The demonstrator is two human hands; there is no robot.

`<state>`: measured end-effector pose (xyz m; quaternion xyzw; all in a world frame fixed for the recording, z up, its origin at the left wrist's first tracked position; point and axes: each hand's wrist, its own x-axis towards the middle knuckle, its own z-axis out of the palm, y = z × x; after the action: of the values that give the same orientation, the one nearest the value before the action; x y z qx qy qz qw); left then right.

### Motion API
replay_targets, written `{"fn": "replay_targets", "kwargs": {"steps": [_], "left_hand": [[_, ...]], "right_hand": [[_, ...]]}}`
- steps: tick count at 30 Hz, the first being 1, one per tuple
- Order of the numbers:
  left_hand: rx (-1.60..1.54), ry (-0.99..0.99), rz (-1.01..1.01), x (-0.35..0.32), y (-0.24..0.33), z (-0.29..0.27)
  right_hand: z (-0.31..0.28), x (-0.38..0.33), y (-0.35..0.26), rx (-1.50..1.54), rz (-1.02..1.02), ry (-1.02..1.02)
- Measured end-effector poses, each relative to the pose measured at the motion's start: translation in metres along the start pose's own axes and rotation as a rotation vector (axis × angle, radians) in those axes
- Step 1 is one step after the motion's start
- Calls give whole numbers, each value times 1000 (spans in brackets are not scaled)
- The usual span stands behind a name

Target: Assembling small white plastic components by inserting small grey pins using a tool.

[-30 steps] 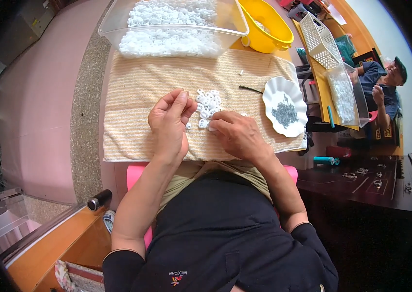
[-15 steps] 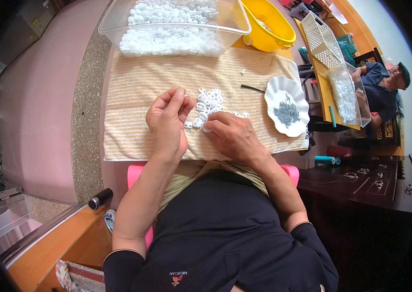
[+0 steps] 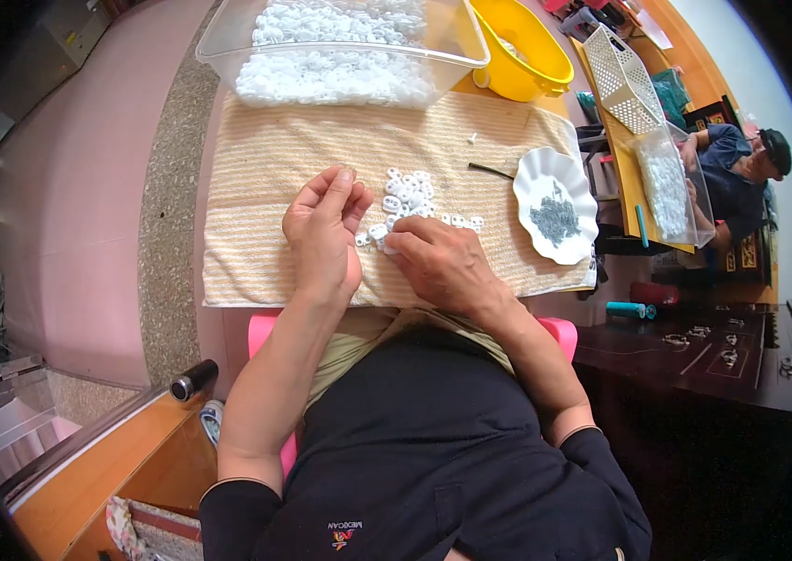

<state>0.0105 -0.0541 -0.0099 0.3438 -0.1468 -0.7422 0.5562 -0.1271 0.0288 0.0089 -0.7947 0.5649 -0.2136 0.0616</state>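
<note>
A small heap of white plastic pieces (image 3: 407,193) lies on a beige striped towel (image 3: 256,187). My left hand (image 3: 323,234) rests on the towel just left of the heap, its thumb and fingers pinched at a few white pieces near the heap's lower edge. My right hand (image 3: 442,262) lies palm down below the heap, fingertips curled onto the same pieces; what it grips is hidden. Right of the heap stands a white scalloped dish (image 3: 556,204) holding small grey metal parts.
A clear plastic tub (image 3: 340,47) full of white pieces stands at the towel's far edge, a yellow bowl (image 3: 522,51) beside it. A thin dark stick (image 3: 491,170) lies on the towel. At the far right another person (image 3: 742,178) sits by a white basket (image 3: 625,79).
Both hands have slid slightly toward me and closed together at the heap's lower edge. The heap looks a bit more spread out.
</note>
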Motion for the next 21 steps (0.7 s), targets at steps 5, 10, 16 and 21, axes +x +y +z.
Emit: {"fn": "replay_targets", "kwargs": {"steps": [5, 10, 16, 21], "left_hand": [[4, 5, 2, 1, 0, -1], [12, 18, 1, 2, -1, -3], [9, 42, -3, 2, -1, -3], [3, 60, -1, 1, -1, -3]], "right_hand": [[4, 4, -1, 6, 0, 4], [6, 10, -2, -41, -7, 3], [14, 17, 2, -83, 6, 48], [15, 24, 3, -105, 33, 37]]}}
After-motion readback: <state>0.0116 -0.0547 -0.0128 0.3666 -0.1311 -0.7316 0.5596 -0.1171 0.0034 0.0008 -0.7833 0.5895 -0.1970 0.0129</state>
